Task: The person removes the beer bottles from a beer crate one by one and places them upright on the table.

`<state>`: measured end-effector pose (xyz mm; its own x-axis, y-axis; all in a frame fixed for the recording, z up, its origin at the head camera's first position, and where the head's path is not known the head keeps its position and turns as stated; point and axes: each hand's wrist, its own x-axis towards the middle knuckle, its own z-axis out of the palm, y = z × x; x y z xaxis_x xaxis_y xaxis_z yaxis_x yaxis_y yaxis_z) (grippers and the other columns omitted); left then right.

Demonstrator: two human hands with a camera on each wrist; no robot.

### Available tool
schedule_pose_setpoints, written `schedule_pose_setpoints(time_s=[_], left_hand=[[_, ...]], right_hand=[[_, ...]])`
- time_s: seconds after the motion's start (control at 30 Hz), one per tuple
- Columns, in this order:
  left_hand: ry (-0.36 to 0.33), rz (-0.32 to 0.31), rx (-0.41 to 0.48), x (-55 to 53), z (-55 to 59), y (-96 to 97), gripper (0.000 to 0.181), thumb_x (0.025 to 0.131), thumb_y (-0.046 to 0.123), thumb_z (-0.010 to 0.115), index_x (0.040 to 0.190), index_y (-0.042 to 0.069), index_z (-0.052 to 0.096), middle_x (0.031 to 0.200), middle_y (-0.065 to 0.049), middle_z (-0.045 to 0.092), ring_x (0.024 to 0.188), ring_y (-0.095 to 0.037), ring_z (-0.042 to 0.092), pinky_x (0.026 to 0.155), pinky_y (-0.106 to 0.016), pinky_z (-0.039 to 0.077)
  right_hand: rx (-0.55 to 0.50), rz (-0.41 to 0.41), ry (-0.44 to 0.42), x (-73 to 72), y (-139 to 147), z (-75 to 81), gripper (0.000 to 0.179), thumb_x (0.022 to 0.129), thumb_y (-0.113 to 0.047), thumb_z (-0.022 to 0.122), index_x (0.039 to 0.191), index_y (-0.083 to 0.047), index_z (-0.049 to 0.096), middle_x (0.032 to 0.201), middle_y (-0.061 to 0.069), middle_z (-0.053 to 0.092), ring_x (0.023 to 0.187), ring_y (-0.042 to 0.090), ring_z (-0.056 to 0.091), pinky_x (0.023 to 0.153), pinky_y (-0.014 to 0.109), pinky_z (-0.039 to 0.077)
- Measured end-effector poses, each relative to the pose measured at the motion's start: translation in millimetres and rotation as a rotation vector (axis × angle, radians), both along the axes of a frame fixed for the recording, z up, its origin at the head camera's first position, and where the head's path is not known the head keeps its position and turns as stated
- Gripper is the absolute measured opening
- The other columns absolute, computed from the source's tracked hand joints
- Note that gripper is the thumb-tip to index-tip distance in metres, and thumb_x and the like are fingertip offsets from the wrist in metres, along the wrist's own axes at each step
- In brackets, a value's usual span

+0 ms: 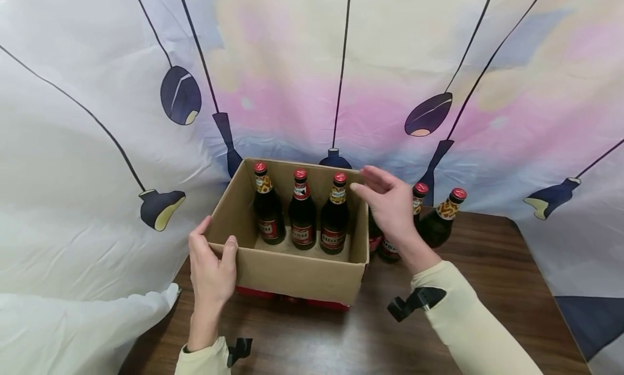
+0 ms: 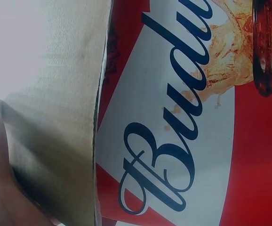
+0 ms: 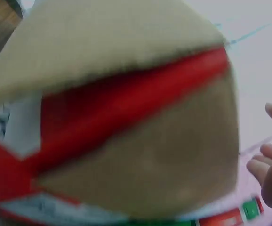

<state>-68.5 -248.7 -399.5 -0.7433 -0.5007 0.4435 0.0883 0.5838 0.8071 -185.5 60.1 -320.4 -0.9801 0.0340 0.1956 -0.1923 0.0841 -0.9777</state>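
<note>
A cardboard box (image 1: pixel 297 275) with plain brown flaps folded outward stands in front of me. Three dark beer bottles with red caps are upright inside it, among them a middle bottle (image 1: pixel 302 218). My left hand (image 1: pixel 212 269) grips the box's front left rim, thumb on the inner side. In the left wrist view, the printed red and white box side (image 2: pixel 173 117) fills the right part, beside a brown flap (image 2: pixel 65 94). My right hand (image 1: pixel 390 201) is at the back right corner, fingers loosely bent, holding nothing. The right wrist view shows its fingers (image 3: pixel 263 165) apart from the flap.
Several more bottles stand right of the box, partly behind my right hand and forearm; the outermost bottle (image 1: pixel 441 220) leans. Under everything is a dark wooden table (image 1: pixel 502 277). A cloth backdrop with printed lamps (image 1: pixel 292 66) hangs behind and at the sides.
</note>
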Motion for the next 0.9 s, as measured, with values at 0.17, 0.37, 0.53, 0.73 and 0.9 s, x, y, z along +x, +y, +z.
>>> schedule_pose_setpoints(time_s=[0.17,0.37,0.53,0.73,0.9], left_hand=[[-0.012,-0.018,0.002,-2.1,-0.5,1.9,0.063,0.097,0.022,0.06,0.154,0.003,0.04,0.157,-0.018,0.046,0.142,-0.038,0.047,0.112,-0.06,0.035],[-0.005,-0.012,0.002,-0.5,-1.0,1.7,0.063,0.097,0.021,0.061,0.153,0.003,0.042,0.156,-0.02,0.048,0.141,-0.039,0.047,0.111,-0.059,0.036],[0.008,-0.009,0.002,-1.4,-0.7,1.4,0.063,0.096,0.02,0.061,0.153,0.003,0.042,0.154,-0.02,0.048,0.139,-0.039,0.048,0.11,-0.058,0.036],[0.006,-0.007,0.0,-1.4,-0.7,1.4,0.063,0.096,0.019,0.062,0.153,0.001,0.042,0.155,-0.02,0.048,0.14,-0.039,0.047,0.11,-0.057,0.036],[0.014,0.006,0.003,-1.2,-1.2,1.3,0.063,0.095,0.019,0.062,0.153,0.001,0.043,0.155,-0.018,0.049,0.142,-0.038,0.047,0.111,-0.056,0.035]], right_hand=[[-0.029,0.041,-0.129,-6.7,-23,3.9,0.059,0.091,-0.012,0.081,0.147,-0.007,0.062,0.148,0.014,0.065,0.14,0.024,0.061,0.113,0.04,0.049],[-0.089,0.034,-0.247,-11.6,-40,4.1,0.069,0.093,-0.011,0.079,0.156,-0.009,0.051,0.158,0.01,0.055,0.15,0.023,0.05,0.12,0.04,0.042],[-0.084,0.047,-0.298,-15.5,-53,2.2,0.073,0.094,-0.008,0.076,0.16,-0.007,0.044,0.163,0.013,0.049,0.148,0.027,0.05,0.12,0.043,0.043],[-0.009,0.006,-0.336,-22.4,-61,-2.6,0.058,0.095,-0.003,0.073,0.15,-0.004,0.058,0.147,0.017,0.061,0.138,0.032,0.057,0.115,0.048,0.047],[0.09,0.004,-0.333,-27.0,-63,-4.2,0.046,0.095,-0.002,0.071,0.14,-0.003,0.066,0.14,0.017,0.065,0.133,0.033,0.059,0.111,0.048,0.049]])
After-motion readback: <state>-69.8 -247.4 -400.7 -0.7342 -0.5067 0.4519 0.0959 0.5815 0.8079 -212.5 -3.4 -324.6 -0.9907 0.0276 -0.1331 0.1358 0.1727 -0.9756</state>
